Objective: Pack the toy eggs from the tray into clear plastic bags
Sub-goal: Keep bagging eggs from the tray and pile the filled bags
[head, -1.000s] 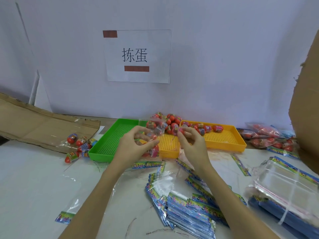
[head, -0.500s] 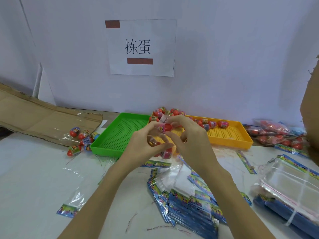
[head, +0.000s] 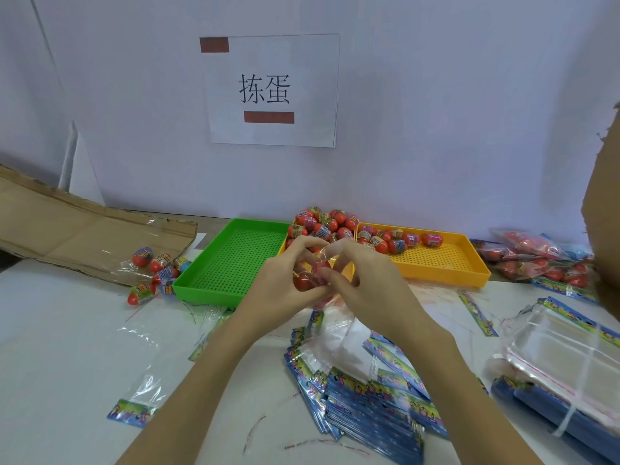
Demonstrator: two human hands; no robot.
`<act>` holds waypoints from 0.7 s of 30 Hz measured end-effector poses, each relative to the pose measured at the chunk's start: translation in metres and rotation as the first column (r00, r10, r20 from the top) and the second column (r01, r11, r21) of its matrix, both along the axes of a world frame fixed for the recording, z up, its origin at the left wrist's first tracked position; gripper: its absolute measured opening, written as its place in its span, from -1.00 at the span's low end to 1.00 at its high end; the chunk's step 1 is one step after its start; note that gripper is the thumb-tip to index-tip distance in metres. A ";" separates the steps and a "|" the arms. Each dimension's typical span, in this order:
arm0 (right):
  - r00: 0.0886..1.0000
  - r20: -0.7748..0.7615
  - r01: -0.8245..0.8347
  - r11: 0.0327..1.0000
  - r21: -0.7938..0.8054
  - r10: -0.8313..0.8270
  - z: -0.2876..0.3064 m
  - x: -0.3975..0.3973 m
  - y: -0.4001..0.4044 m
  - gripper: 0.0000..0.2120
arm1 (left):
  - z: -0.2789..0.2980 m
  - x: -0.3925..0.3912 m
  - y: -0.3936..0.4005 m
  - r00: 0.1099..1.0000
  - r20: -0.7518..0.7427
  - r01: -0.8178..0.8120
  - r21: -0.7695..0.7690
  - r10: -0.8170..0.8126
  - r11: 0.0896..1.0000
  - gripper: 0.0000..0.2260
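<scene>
- Covering the lower part of the view, a white table (head: 67, 347) carries everything else, with a wall behind it bearing a paper sign (head: 271, 90).
- A flattened cardboard sheet (head: 67, 229) lies at the far left, against the wall.
- A yellow tray (head: 439, 266) sits at the back right and holds a pile of red toy eggs (head: 327, 224) at its left end.
- A green tray (head: 231, 263) sits just left of the yellow one, touching it.
- A heap of empty clear bags with blue printed headers (head: 369, 401) lies near the front, under the forearms.
- Filled bags of eggs (head: 536, 260) rest at the far right; one more filled bag (head: 154, 270) lies left of the green tray.
- The left hand (head: 285, 286) and right hand (head: 365, 286) meet in front of the trays, fingers of both curled and pinching one clear plastic bag (head: 318, 273) between them.
- Red eggs show inside that held bag, above the table.
</scene>
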State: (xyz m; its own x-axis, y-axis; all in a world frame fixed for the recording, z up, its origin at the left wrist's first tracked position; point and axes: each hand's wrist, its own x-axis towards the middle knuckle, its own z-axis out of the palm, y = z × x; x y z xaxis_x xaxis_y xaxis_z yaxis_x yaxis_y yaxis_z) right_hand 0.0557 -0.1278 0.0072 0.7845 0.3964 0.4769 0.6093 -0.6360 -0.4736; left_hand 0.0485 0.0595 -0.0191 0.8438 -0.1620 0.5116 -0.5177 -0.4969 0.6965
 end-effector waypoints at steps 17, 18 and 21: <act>0.983 -0.172 -0.027 0.982 0.186 0.060 -0.004 0.000 -0.002 -0.91 | 0.001 0.000 -0.004 0.991 -0.120 0.043 -0.097 -0.054 0.994 -0.46; 0.982 -0.176 -0.028 0.981 0.190 0.062 -0.003 0.000 -0.002 -0.91 | 0.001 0.000 -0.003 0.985 -0.153 0.062 -0.127 -0.081 0.990 -0.45; 0.983 -0.158 -0.072 0.990 0.121 0.091 -0.001 -0.002 -0.002 -0.89 | 0.000 0.001 0.000 0.983 -0.168 0.045 -0.174 -0.075 0.984 -0.50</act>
